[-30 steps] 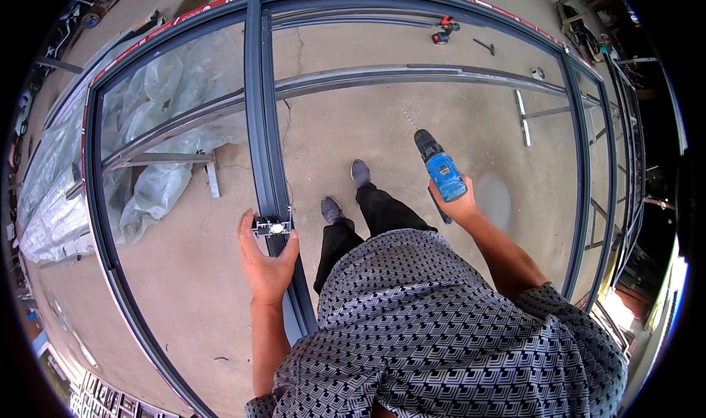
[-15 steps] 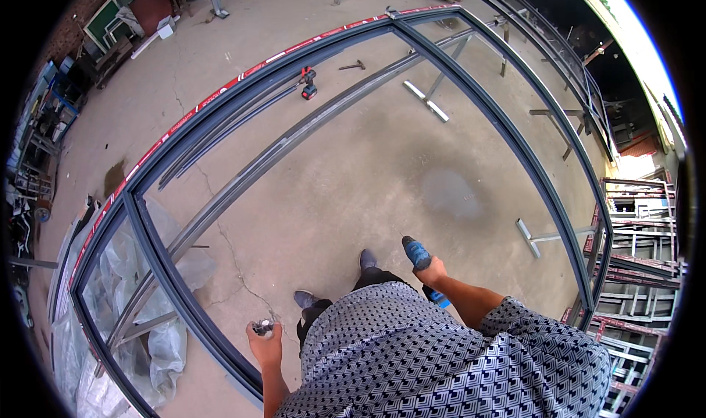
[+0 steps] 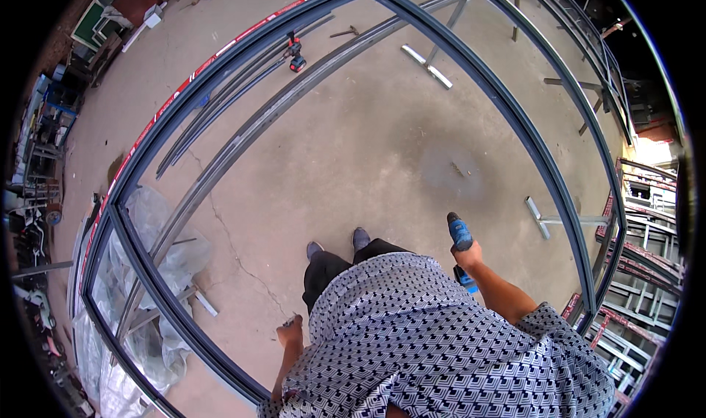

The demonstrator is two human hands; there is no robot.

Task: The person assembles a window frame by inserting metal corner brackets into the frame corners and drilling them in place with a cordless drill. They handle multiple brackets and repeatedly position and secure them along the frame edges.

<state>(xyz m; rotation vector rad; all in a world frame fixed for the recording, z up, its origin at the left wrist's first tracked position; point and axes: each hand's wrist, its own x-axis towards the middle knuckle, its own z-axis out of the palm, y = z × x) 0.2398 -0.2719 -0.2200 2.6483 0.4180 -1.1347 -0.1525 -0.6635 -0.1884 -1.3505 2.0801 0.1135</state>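
Holding hand, right: we have the blue cordless drill (image 3: pixel 461 235) in the right hand (image 3: pixel 468 257), the fingers closed around its handle, the battery showing below the fist.
Drill's long axis: the chuck points away from our body and a little to the left; whether a bit sits in it, we cannot tell.
Left hand: our left hand (image 3: pixel 290 333) is low beside the trousers, its fingers curled; some small dark thing shows at the fingertips, but we cannot tell if it is held.
Frame and grip: we stand inside an opening of the large dark grey window frame (image 3: pixel 507 98). Its left crossbar (image 3: pixel 168 300) lies to the left of our left hand, near it but apart; the right crossbar lies to the right of the drill, farther off. So the left hand is the nearer one to a bar, and the drill touches none.
Under the frame: the long steel rail (image 3: pixel 243 135) crosses in front of our shoes (image 3: pixel 360 238), well apart from them.
Beyond the rail: a red and black cordless drill (image 3: pixel 296 55) and a hammer (image 3: pixel 344 32).
Left side: crumpled clear plastic sheeting (image 3: pixel 154 374).
Right side: a steel stand foot (image 3: pixel 537 218), and stacked frames (image 3: pixel 647 271) outside.
In the way: we see nothing between the two hands except our own body.
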